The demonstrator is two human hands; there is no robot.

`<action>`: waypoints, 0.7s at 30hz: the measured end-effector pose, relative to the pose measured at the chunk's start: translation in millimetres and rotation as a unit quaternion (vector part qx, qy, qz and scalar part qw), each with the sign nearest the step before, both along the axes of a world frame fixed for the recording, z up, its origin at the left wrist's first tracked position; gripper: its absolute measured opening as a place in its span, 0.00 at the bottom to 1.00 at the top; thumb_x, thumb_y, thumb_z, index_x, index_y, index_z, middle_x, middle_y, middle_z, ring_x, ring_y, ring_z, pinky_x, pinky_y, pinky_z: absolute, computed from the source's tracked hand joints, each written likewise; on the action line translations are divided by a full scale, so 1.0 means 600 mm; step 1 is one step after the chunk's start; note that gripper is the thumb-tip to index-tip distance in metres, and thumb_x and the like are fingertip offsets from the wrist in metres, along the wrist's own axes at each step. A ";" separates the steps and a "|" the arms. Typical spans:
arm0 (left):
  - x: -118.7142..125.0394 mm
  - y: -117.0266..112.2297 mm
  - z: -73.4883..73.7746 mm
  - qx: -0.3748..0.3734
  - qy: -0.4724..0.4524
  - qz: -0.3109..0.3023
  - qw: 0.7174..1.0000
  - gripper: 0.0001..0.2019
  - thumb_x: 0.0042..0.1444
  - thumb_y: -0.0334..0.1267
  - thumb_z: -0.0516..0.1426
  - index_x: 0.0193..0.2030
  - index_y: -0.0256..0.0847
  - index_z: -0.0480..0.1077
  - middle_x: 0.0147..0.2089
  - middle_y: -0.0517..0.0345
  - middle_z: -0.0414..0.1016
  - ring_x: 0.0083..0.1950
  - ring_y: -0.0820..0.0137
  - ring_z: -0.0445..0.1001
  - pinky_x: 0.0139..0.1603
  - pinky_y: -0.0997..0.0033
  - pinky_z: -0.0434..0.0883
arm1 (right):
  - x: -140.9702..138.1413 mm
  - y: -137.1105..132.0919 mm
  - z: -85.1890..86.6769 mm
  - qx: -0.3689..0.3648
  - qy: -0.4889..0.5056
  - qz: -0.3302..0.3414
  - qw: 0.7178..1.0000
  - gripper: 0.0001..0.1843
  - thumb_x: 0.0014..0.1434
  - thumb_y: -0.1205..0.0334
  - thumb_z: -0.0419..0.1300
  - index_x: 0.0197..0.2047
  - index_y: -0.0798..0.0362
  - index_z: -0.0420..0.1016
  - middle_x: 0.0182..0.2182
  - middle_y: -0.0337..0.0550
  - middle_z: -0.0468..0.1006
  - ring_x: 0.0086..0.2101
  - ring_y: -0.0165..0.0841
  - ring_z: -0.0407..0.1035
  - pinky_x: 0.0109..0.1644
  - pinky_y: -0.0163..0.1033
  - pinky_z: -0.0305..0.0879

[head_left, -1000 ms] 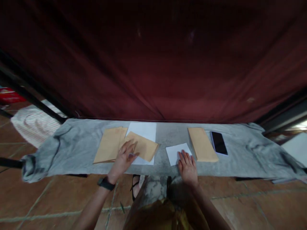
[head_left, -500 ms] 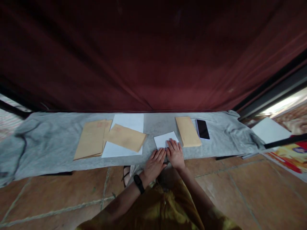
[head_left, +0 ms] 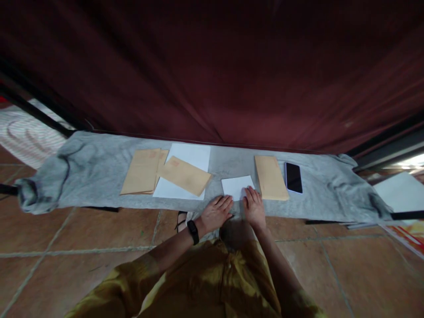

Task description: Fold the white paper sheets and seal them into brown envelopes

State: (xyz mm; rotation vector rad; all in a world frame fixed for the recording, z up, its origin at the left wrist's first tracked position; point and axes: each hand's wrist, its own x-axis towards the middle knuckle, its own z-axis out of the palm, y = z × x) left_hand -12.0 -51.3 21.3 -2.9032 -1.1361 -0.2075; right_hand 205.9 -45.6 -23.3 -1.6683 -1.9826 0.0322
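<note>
A small folded sheet of white paper (head_left: 236,187) lies on the grey cloth close to its near edge. My right hand (head_left: 255,209) rests with flat fingers on the paper's lower right side. Beside the lower left corner of the sheet, my left hand (head_left: 215,213) lies flat, its fingers stretched out and pointing right; whether the fingertips touch the paper I cannot tell. A brown envelope stack (head_left: 270,177) sits just right of the paper. To the left, a single brown envelope (head_left: 186,176) lies across larger white sheets (head_left: 192,152).
More brown envelopes (head_left: 141,172) overlap farther left. A phone (head_left: 293,177) lies right of the envelope stack. Grey cloth (head_left: 96,168) covers the narrow bench, with a dark red curtain (head_left: 212,88) behind it. Tiled floor (head_left: 109,229) shows below.
My hands have moved apart: the right one slid toward the paper's right side, the left one away from its middle. The whole view has shifted and tilted slightly.
</note>
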 end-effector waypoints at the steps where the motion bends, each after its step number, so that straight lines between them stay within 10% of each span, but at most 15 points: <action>1: -0.002 0.000 -0.001 0.001 -0.004 0.000 1.000 0.22 0.71 0.45 0.49 0.66 0.34 0.66 0.71 0.45 0.65 0.72 0.63 0.63 0.71 0.60 0.57 | 0.002 -0.002 0.001 0.001 0.003 0.001 1.000 0.24 0.72 0.60 0.46 0.68 0.54 0.64 0.66 0.55 0.66 0.65 0.45 0.59 0.67 0.57 0.58; 13: -0.017 0.018 0.013 -0.013 -0.070 0.028 0.997 0.17 0.69 0.36 0.51 0.61 0.38 0.68 0.66 0.46 0.71 0.68 0.62 0.68 0.70 0.58 0.61 | -0.023 -0.034 0.008 -0.024 -0.007 0.080 0.996 0.25 0.73 0.59 0.47 0.70 0.51 0.62 0.68 0.51 0.64 0.68 0.44 0.55 0.71 0.57 0.51; 21: -0.118 0.049 0.007 0.035 -0.119 0.289 0.949 0.25 0.69 0.43 0.50 0.69 0.35 0.60 0.69 0.38 0.66 0.70 0.52 0.64 0.67 0.49 0.66 | -0.029 -0.035 0.005 -0.027 -0.017 0.071 0.997 0.26 0.72 0.61 0.47 0.71 0.53 0.61 0.68 0.52 0.64 0.68 0.44 0.55 0.71 0.57 0.52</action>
